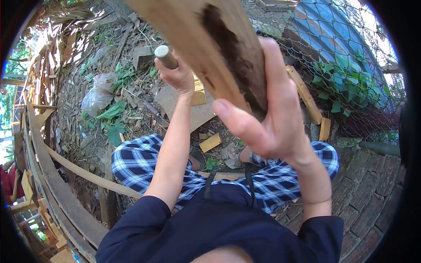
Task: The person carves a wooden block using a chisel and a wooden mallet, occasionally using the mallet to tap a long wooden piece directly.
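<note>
My left hand (176, 77) is closed around a round wooden tool handle (168, 58) whose pale end points up toward me. A grey angular piece (141, 58) shows beside the handle; I cannot tell whether it belongs to the tool. My right hand (274, 114) grips the lower end of a thick piece of wood (219, 48), with the thumb on one side and fingers on the other. Close to the camera, this wood has a dark streak along its face and hides part of the ground. Beneath my hands lies a flat board (173, 107) with a small yellowish wood block (198, 97).
A chain-link fence (346, 57) stands at the right. Wood offcuts (211, 143) lie between my feet, and a dark tool (153, 110) lies left of the board. A plastic bag (98, 94) rests on littered soil. Long curved planks (57, 184) run along the left; another person (12, 182) is beyond.
</note>
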Motion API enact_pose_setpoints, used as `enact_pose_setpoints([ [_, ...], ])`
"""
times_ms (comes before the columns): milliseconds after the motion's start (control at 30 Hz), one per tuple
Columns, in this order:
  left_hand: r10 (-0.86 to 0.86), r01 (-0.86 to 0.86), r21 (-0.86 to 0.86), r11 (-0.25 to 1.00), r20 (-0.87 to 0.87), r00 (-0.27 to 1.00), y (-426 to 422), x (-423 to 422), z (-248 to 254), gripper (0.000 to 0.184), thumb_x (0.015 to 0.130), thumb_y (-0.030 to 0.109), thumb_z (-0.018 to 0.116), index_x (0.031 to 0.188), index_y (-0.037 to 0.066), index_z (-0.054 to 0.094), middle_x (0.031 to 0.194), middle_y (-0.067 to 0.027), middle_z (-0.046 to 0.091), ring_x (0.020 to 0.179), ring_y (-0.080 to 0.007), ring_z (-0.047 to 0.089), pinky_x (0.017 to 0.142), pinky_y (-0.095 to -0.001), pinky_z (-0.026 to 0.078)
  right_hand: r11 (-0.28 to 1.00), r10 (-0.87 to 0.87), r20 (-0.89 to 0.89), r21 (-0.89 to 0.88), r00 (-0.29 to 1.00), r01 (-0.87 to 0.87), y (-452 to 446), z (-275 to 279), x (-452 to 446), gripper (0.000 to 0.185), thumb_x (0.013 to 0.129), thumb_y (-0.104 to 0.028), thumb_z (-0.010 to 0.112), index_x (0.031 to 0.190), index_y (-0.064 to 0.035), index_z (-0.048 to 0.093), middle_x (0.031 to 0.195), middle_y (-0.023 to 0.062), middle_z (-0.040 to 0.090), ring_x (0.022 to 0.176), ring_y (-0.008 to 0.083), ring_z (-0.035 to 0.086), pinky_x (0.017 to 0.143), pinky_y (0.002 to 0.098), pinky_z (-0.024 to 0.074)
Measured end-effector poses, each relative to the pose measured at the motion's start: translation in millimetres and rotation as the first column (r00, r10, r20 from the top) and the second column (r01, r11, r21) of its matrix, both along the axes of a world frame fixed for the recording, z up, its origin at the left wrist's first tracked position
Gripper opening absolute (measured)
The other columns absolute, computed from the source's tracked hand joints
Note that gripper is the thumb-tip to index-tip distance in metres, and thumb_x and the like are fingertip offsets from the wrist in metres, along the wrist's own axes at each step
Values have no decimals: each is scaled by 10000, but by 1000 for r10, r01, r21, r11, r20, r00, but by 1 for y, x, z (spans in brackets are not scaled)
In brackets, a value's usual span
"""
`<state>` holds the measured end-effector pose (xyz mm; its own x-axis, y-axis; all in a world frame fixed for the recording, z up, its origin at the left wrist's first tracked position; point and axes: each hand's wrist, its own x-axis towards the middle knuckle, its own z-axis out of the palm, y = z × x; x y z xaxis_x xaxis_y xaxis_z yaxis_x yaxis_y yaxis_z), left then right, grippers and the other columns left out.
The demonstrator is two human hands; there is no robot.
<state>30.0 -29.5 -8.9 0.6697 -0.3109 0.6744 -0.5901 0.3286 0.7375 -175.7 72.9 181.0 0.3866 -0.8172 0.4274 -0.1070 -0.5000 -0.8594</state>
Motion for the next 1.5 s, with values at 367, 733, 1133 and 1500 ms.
enact_pose_setpoints([
  [367, -250, 246, -63, 967, -412, 876, 9, -4, 11, 319, 897, 155, 657, 1123, -43, 548, 1048, -190, 649, 870, -325, 635, 779, -415, 508, 979, -9, -495, -182, 869, -93, -27, 25, 12, 557, 844, -428, 660, 1166, -12, 477, 762, 238, 650, 702, 382, 671, 640, 428, 521],
  [733, -204, 211, 24, 977, -171, 964, -2, 13, -12, 408, 833, 162, 739, 1155, -9, 555, 1113, -146, 628, 957, -266, 629, 826, -392, 505, 997, 8, -572, -64, 820, -54, -31, 25, 12, 558, 789, -435, 592, 1109, 20, 548, 829, 264, 680, 829, 416, 679, 796, 496, 534],
  [1133, -345, 370, 116, 922, -189, 919, -2, 26, -22, 360, 877, 142, 704, 1133, -12, 504, 948, -77, 572, 852, -182, 573, 794, -321, 482, 982, 134, -542, 183, 830, -39, -32, -44, 6, 618, 868, -507, 577, 1184, 18, 493, 1000, 268, 620, 933, 351, 633, 824, 442, 484],
  [1500, -397, 398, -102, 912, -464, 792, 12, 34, 15, 263, 929, 108, 653, 884, 73, 397, 652, 2, 466, 460, -75, 475, 383, -238, 407, 824, 114, -572, 511, 812, 244, 23, -186, -11, 676, 874, -524, 562, 1235, 27, 412, 1000, 373, 628, 992, 521, 611, 883, 532, 481],
])
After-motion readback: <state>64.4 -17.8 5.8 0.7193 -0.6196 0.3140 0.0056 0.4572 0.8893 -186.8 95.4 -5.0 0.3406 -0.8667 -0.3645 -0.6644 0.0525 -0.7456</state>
